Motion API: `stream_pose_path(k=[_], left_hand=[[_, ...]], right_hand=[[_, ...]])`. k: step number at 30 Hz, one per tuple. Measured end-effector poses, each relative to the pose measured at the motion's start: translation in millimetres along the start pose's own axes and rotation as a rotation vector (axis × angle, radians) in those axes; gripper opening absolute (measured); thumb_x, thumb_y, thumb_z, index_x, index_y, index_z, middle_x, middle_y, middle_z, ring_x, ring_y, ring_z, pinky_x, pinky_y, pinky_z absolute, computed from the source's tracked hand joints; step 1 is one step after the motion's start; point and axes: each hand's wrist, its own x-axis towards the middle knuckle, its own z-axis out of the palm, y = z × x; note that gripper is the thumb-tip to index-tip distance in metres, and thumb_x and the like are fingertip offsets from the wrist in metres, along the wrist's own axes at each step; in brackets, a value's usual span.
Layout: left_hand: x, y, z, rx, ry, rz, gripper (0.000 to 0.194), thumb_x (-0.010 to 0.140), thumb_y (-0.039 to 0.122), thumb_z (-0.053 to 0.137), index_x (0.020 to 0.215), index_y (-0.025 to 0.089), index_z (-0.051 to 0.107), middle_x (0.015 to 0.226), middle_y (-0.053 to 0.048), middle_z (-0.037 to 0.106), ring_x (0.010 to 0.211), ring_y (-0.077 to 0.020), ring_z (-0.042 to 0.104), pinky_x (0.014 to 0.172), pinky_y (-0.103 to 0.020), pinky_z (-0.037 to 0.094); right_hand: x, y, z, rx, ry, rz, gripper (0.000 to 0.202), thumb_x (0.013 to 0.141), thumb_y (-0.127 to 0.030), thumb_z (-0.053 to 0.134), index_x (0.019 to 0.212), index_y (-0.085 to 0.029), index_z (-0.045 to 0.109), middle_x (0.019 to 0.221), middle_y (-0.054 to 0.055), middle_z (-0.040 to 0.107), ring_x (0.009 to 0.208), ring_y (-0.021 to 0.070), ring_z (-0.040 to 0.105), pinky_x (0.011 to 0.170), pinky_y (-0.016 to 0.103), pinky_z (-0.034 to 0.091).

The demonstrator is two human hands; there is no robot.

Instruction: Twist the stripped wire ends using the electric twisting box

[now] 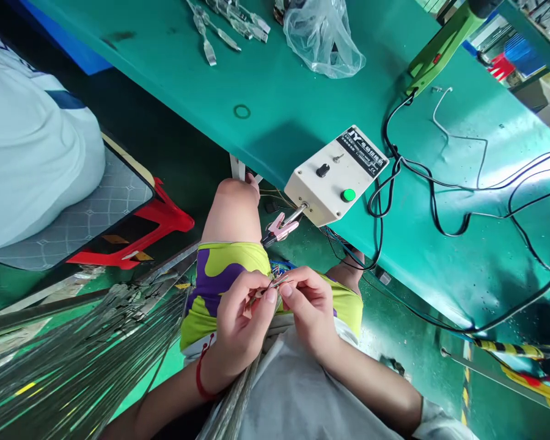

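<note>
My left hand (244, 321) and my right hand (309, 311) meet above my lap, thumbs and forefingers pinched. Between the fingertips are the thin wire ends (280, 282) of a cable; how many strands each hand grips is too small to tell. A bundle of clear-jacketed cables (238, 397) runs from under my hands down along my left forearm. Ahead of my hands, at the table's edge, a white motor box (337, 177) with a green button carries a pink clip (282, 227) on its shaft. The clip is apart from my hands.
On the green table (201, 98) lie several USB cables (229, 27), a clear plastic bag (321, 36), a green hand tool (444, 49) and looping black cords (435, 201). Many long cables (96, 348) hang at left, near a red stool (165, 214) and a seated person (32, 134).
</note>
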Motion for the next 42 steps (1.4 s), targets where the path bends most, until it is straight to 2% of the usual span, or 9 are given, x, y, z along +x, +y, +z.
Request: stream_pose_path(k=[5, 12, 19, 26, 32, 42], left_hand=[[6.6, 2.6, 8.7, 0.071, 0.082, 0.047, 0.011, 0.116, 0.029, 0.071, 0.106, 0.024, 0.074, 0.089, 0.001, 0.071, 0.071, -0.0143, 0.066, 0.063, -0.024, 0.056], [3.8, 2.5, 12.5, 0.112, 0.052, -0.021, 0.014, 0.115, 0.032, 0.073, 0.105, 0.023, 0.076, 0.084, 0.002, 0.071, 0.065, -0.0136, 0.063, 0.059, -0.024, 0.054], [-0.3, 5.4, 7.5, 0.113, 0.064, -0.029, 0.013, 0.115, 0.031, 0.073, 0.105, 0.023, 0.076, 0.088, 0.000, 0.073, 0.071, -0.0145, 0.067, 0.064, -0.024, 0.056], [-5.1, 3.0, 2.7, 0.081, 0.046, -0.038, 0.013, 0.115, 0.030, 0.072, 0.105, 0.024, 0.076, 0.085, 0.002, 0.070, 0.067, -0.0129, 0.063, 0.062, -0.022, 0.053], [-13.2, 1.9, -6.0, 0.065, 0.017, -0.065, 0.012, 0.116, 0.030, 0.072, 0.106, 0.024, 0.075, 0.090, 0.000, 0.071, 0.078, -0.0151, 0.068, 0.070, -0.023, 0.057], [-12.7, -1.0, -10.3, 0.069, -0.010, -0.086, 0.016, 0.116, 0.032, 0.072, 0.103, 0.023, 0.075, 0.084, 0.001, 0.068, 0.069, -0.0135, 0.061, 0.062, -0.023, 0.051]], right_hand=[[8.7, -3.8, -4.6, 0.016, -0.032, 0.023, 0.028, 0.097, -0.054, 0.101, 0.095, -0.028, 0.091, 0.074, 0.000, 0.074, 0.064, 0.0162, 0.055, 0.063, 0.031, 0.047], [8.7, 1.1, -12.6, 0.051, -0.032, 0.048, 0.031, 0.097, -0.055, 0.100, 0.094, -0.026, 0.088, 0.073, -0.002, 0.070, 0.063, 0.0149, 0.052, 0.061, 0.029, 0.045], [6.5, 3.4, -8.4, 0.076, -0.044, 0.073, 0.035, 0.096, -0.056, 0.100, 0.093, -0.025, 0.086, 0.073, -0.001, 0.069, 0.064, 0.0154, 0.055, 0.062, 0.029, 0.048], [0.1, 10.8, -5.8, 0.058, -0.031, 0.078, 0.036, 0.095, -0.057, 0.100, 0.091, -0.025, 0.086, 0.072, -0.001, 0.069, 0.062, 0.0150, 0.052, 0.059, 0.029, 0.046], [-4.5, 14.2, 0.8, 0.053, -0.004, 0.071, 0.038, 0.095, -0.057, 0.100, 0.088, -0.024, 0.083, 0.074, -0.001, 0.069, 0.064, 0.0151, 0.051, 0.061, 0.028, 0.045], [-10.1, 16.5, 6.0, 0.027, 0.041, 0.055, 0.039, 0.094, -0.059, 0.100, 0.088, -0.024, 0.085, 0.070, -0.002, 0.066, 0.061, 0.0150, 0.047, 0.058, 0.028, 0.044]])
